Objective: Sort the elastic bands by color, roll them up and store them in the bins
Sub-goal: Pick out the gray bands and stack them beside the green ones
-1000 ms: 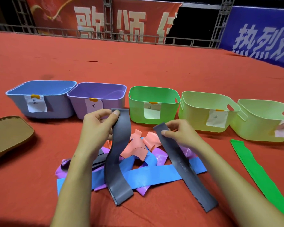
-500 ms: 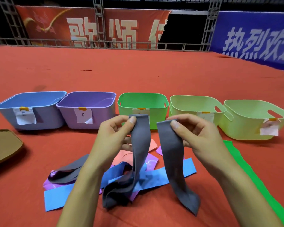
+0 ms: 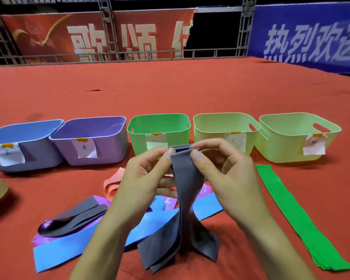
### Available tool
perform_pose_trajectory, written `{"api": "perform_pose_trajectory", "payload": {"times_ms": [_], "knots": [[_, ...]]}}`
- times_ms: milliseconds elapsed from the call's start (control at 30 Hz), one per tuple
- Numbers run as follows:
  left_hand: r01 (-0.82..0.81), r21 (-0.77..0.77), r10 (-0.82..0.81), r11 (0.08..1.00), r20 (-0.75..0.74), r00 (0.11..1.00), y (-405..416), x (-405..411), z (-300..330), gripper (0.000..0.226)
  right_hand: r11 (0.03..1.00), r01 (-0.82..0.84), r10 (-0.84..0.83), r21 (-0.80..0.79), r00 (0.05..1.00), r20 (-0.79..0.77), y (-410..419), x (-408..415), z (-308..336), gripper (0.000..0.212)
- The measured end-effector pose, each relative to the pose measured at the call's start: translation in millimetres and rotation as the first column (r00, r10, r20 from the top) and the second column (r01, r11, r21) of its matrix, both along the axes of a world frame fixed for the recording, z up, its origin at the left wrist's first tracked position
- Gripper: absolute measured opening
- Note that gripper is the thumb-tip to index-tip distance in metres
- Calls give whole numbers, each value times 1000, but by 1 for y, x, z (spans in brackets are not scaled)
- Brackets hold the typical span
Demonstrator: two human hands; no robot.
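Both the left hand (image 3: 141,178) and the right hand (image 3: 224,174) pinch the top ends of the grey band (image 3: 187,190), thumbs pressed on its face; it hangs in front of the green bin (image 3: 159,123), its tails trailing on the red floor (image 3: 170,87). To roll well, I judge the ends should be squared edge to edge first, then wound tightly downward. The loose pile (image 3: 101,217) left of the grey band could snag the tails; the green band (image 3: 297,215) lies flat to its right.
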State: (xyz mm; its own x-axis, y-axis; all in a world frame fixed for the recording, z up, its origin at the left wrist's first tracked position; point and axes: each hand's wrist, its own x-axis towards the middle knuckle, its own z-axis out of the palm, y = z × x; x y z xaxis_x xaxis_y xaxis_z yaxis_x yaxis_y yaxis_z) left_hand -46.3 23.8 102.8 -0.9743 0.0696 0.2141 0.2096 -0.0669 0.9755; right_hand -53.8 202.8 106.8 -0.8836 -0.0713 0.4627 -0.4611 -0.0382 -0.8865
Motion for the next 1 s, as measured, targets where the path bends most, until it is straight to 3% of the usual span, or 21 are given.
{"api": "perform_pose_trajectory", "payload": {"times_ms": [200,700,833,1000], "knots": [[30,23,-30,999,7,1000,1,2,-1,33,991,131,-131,-9,991,-5,-3,-1,-3,13],[51,15,-51,999,-19,999,6,4,0,36,964,268,-268,4,964,-9,-9,-3,-11,11],[-13,-19,11,1000,-104,994,13,6,0,16,960,280,-280,2,960,-8,-9,-2,-11,13],[-163,9,161,987,-200,966,7,3,-3,15,942,316,-319,117,948,12,-9,-4,-16,36]]}}
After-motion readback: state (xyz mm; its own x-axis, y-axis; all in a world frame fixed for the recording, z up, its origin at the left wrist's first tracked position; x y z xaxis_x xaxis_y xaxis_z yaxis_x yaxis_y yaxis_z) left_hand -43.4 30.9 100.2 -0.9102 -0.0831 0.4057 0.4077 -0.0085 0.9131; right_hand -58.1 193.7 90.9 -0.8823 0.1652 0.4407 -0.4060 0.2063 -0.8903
